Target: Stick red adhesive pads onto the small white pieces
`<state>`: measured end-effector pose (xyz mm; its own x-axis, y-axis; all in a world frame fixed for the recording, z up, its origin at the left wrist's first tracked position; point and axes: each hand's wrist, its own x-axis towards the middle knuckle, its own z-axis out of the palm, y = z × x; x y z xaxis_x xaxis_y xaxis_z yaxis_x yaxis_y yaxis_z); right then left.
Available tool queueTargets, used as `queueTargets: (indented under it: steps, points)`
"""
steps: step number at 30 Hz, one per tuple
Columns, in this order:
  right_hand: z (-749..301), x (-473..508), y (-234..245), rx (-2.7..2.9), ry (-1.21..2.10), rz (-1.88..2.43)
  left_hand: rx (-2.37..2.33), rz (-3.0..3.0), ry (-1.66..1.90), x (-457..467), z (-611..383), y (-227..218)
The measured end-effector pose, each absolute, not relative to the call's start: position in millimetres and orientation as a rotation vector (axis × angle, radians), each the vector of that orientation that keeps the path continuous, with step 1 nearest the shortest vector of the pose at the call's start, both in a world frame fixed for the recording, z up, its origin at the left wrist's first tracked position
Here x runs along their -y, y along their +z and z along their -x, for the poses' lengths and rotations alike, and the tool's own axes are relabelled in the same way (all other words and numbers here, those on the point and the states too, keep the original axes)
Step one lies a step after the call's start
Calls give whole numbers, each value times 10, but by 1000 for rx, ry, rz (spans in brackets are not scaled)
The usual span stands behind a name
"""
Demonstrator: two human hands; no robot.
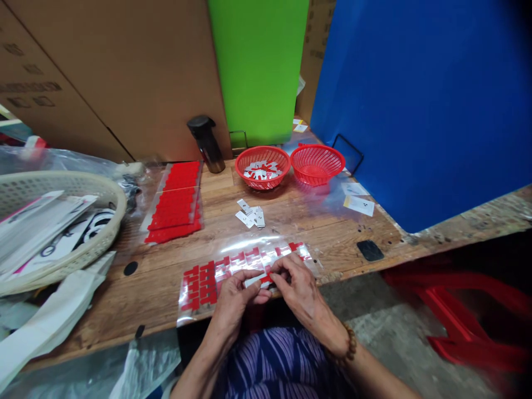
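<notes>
Between thumb and fingers, my left hand [238, 296] pinches a small white card [253, 281]. My right hand [297, 288] is closed at the card's right end, its fingertips on a small red piece [267, 277] there. Under and beyond both hands lies a clear plastic sheet [183, 317] bearing rows of red T-shaped stickers [208, 282]. Farther back on the table is a small loose pile of white cards [251, 215] with dark print. Whether the red piece is fully stuck to the card is hidden by my fingers.
One red basket [262, 152] holds white and red pieces; another red basket [318, 160] stands beside it. Stacked red sticker sheets [177, 199], a dark bottle [206, 145] and a large cream basket [118, 208] are on the left. Blue [415, 111] and green panels [260, 66] rise behind.
</notes>
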<state>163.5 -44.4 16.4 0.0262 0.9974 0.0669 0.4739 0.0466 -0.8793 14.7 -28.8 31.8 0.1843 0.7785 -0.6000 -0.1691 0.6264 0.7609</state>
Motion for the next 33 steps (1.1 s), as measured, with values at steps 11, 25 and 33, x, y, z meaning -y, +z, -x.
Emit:
queueTargets:
  steps: [11, 25, 33]
  points:
    - [-1728, 414, 181, 1343, 1246, 1421, -1205, -600, 754, 303, -86, 343]
    - [-1605, 409, 130, 1122, 1689, 1249, -1153, -675, 722, 383, -59, 436]
    - [-1556, 487, 119, 903, 1785, 1041, -1138, -674, 749, 398, -27, 441]
